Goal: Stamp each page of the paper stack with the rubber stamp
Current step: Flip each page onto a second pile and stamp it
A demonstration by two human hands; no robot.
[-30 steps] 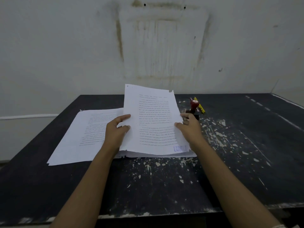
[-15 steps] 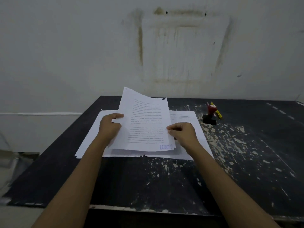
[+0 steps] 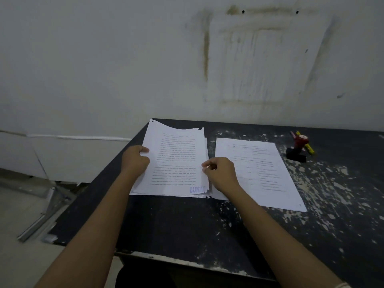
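Note:
A printed page (image 3: 176,161) with a blue stamp mark (image 3: 197,189) in its lower right corner lies on top of the left pile of stamped pages. My left hand (image 3: 135,160) grips its left edge. My right hand (image 3: 220,173) pinches its right edge with curled fingers. To the right lies the paper stack (image 3: 259,173), its top page printed and bearing no stamp mark. The rubber stamp (image 3: 298,149), red-handled on a black base, stands upright at the far right of the stack, apart from both hands.
The black table (image 3: 207,225) has chipped white patches and ends near the left pile's edge. A yellow pen (image 3: 306,145) and a pink one lie behind the stamp. A stained white wall (image 3: 187,59) rises just behind the table.
Both hands carried the stamped page leftward and lowered it from a raised, tilted hold onto the left pile. The stack on the right is now uncovered. The camera view has turned left.

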